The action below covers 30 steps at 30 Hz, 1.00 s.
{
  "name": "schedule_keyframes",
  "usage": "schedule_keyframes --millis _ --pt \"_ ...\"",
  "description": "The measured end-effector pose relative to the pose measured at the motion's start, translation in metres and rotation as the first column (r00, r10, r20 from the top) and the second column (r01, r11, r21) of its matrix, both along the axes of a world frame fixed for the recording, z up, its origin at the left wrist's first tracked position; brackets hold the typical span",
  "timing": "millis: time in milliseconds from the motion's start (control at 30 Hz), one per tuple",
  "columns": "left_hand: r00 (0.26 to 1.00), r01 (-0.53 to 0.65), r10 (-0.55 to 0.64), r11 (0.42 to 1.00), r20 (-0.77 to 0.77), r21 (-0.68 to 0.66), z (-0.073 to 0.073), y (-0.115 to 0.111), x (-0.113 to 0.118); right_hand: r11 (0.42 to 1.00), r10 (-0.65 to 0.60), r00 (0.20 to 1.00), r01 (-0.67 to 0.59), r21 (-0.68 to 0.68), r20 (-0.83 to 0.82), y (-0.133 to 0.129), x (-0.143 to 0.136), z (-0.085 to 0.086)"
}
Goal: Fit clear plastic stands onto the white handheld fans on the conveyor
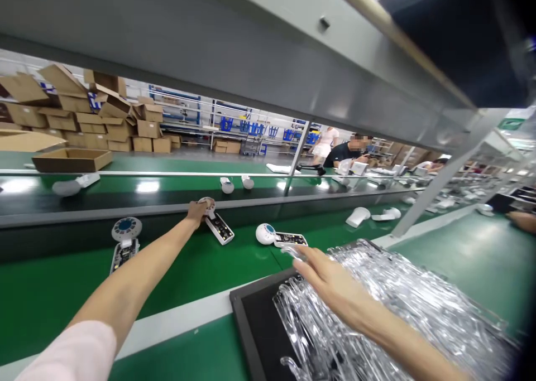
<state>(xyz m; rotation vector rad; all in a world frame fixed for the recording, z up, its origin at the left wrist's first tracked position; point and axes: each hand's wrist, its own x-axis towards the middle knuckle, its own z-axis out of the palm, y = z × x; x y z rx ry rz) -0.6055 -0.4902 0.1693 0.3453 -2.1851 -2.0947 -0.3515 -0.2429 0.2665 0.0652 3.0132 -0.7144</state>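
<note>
My left hand reaches far out over the green conveyor belt, its fingers closed on the round head of a white device. That device's open handle shows a dark circuit board. My right hand is above a black tray heaped with clear plastic strips. A small clear plastic piece sticks out from its fingertips. Just beyond lies a second white device, board side up. Another, with a blue-patterned round head, rests on the belt left of my left forearm.
A grey overhead beam crosses above, with a slanted post at right. More white housings lie along the belt. Behind a low rail is another belt with white parts. Cardboard boxes and a co-worker are farther back.
</note>
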Motion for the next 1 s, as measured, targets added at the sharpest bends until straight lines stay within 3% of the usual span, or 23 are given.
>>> schedule_keyframes --millis 133,233,333,433,567,700,800,867,933,1000 --pt "0.991 -0.001 0.008 0.999 -0.134 0.051 0.032 -0.002 0.054 0.995 0.078 0.988 -0.069 0.073 -0.130 -0.062 -0.019 0.005" --pt "0.970 0.105 -0.084 0.991 -0.227 0.080 0.062 -0.004 0.103 0.982 0.107 0.957 -0.061 0.176 -0.269 -0.105 -0.031 -0.002" --pt "0.958 0.211 -0.178 0.968 -0.224 0.134 0.088 -0.007 0.147 0.966 0.104 0.920 -0.004 0.257 -0.377 -0.136 -0.033 -0.013" --pt "0.959 0.237 -0.200 0.954 -0.199 0.184 0.102 -0.011 0.173 0.954 0.056 0.882 0.091 0.287 -0.467 -0.155 -0.026 -0.026" --pt "0.968 0.203 -0.153 0.944 -0.201 0.262 0.108 -0.021 0.186 0.940 0.025 0.857 0.155 0.305 -0.515 -0.161 -0.011 -0.034" --pt "0.955 0.195 -0.098 0.918 -0.280 0.345 0.108 -0.029 0.201 0.982 0.046 0.931 0.024 0.187 -0.363 -0.153 0.002 -0.030" --pt "0.906 0.398 -0.275 0.811 -0.323 0.429 0.098 -0.033 0.216 0.990 0.092 0.897 -0.035 0.138 -0.433 -0.151 0.013 -0.024" --pt "0.871 0.491 -0.413 0.757 -0.268 0.432 0.088 -0.036 0.225 0.987 0.126 0.871 -0.062 0.147 -0.475 -0.155 0.020 -0.020" --pt "0.887 0.462 -0.418 0.797 -0.197 0.390 0.082 -0.037 0.232 0.991 0.127 0.865 -0.084 0.108 -0.485 -0.161 0.024 -0.017" --pt "0.926 0.373 -0.321 0.865 -0.200 0.335 0.081 -0.037 0.237 0.998 0.034 0.878 -0.053 -0.027 -0.478 -0.163 0.021 -0.013"
